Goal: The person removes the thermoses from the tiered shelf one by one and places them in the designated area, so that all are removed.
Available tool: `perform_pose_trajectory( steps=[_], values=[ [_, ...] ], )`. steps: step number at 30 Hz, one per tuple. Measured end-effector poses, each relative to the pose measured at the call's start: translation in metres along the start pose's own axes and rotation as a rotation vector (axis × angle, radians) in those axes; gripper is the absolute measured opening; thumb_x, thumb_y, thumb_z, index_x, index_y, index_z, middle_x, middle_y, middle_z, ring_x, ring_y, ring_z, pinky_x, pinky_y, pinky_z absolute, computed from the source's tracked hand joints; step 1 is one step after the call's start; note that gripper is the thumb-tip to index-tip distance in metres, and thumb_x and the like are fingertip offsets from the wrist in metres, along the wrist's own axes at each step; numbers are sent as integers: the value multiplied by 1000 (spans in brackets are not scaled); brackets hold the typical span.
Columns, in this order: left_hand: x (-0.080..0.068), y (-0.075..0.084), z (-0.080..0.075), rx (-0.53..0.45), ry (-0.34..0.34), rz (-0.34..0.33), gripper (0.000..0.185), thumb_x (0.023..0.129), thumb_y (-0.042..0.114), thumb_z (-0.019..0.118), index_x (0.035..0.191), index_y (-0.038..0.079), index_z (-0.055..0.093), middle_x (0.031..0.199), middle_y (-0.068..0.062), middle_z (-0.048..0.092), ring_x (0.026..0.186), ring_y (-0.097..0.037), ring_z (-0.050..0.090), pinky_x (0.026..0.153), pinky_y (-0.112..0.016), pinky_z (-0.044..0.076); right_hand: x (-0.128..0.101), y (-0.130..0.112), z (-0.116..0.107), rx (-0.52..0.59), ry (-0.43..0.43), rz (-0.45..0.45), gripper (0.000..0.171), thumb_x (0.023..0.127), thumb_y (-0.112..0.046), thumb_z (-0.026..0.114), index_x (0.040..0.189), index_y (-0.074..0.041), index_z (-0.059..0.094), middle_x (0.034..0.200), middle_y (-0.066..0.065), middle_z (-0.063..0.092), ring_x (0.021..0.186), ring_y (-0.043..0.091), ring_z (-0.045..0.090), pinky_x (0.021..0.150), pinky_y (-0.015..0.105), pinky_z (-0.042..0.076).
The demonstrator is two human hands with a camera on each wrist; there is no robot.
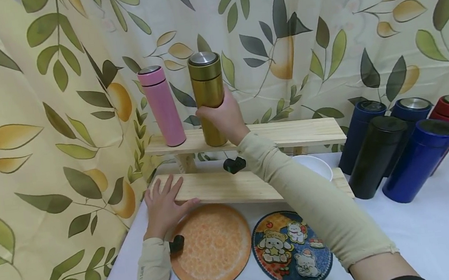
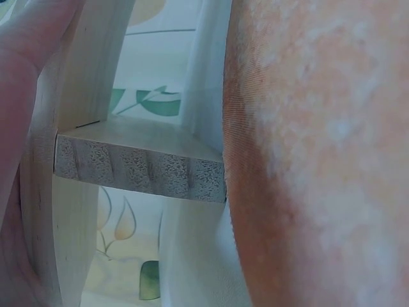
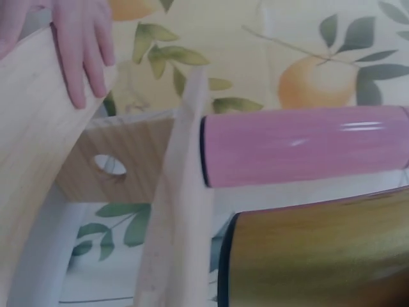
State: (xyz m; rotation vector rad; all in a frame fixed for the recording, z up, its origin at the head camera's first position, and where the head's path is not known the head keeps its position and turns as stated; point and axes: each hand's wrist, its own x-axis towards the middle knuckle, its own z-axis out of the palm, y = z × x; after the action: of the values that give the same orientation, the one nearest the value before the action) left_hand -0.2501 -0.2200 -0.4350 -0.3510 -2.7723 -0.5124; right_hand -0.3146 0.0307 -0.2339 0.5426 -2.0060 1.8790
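Observation:
My right hand [image 1: 223, 117] grips a gold thermos bottle [image 1: 206, 84] with a steel-topped lid around its middle. The bottle is upright at the upper board [image 1: 290, 133] of a two-tier wooden stand; whether its base [image 3: 223, 268] touches the board is hard to tell. Just left of it, a slimmer pink thermos bottle [image 1: 162, 107] stands on the same board. My left hand [image 1: 166, 211] rests with spread fingers on the left end of the lower board [image 1: 222, 189]. In the right wrist view, its fingers [image 3: 75, 70] lie across that board.
A white dish [image 1: 315, 166] sits at the lower board's right, partly behind my right arm. Several blue, black and red thermos bottles [image 1: 420, 159] stand grouped on the right. An orange round mat [image 1: 212, 247] and a cartoon-patterned round mat [image 1: 291, 248] lie in front on the white tablecloth [image 1: 447, 234].

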Motion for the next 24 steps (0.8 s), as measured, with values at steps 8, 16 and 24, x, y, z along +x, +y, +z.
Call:
perform_pose_trajectory(
  steps=[8, 16, 24],
  values=[
    [0, 0, 0, 6, 2, 14, 97, 88, 73, 71, 164, 16, 48, 171, -17, 35, 158, -51, 16, 117, -78, 5, -10, -15, -21, 68, 7, -28, 62, 84, -11, 75, 139, -6, 47, 121, 12, 61, 107, 30, 62, 95, 48, 52],
    [-3, 1, -3, -1, 6, 18, 96, 89, 71, 72, 162, 14, 50, 171, -18, 36, 157, -52, 18, 117, -78, 5, -20, -29, -41, 137, 15, -29, 61, 79, -9, 75, 135, -6, 51, 115, 12, 61, 101, 30, 63, 90, 47, 54],
    [-2, 1, -2, -4, 6, 20, 96, 89, 71, 72, 162, 13, 49, 171, -18, 35, 157, -52, 17, 116, -78, 5, -37, -37, -58, 112, 1, -13, 61, 79, -14, 74, 135, -8, 50, 117, 12, 60, 104, 30, 61, 90, 48, 53]
  ],
)
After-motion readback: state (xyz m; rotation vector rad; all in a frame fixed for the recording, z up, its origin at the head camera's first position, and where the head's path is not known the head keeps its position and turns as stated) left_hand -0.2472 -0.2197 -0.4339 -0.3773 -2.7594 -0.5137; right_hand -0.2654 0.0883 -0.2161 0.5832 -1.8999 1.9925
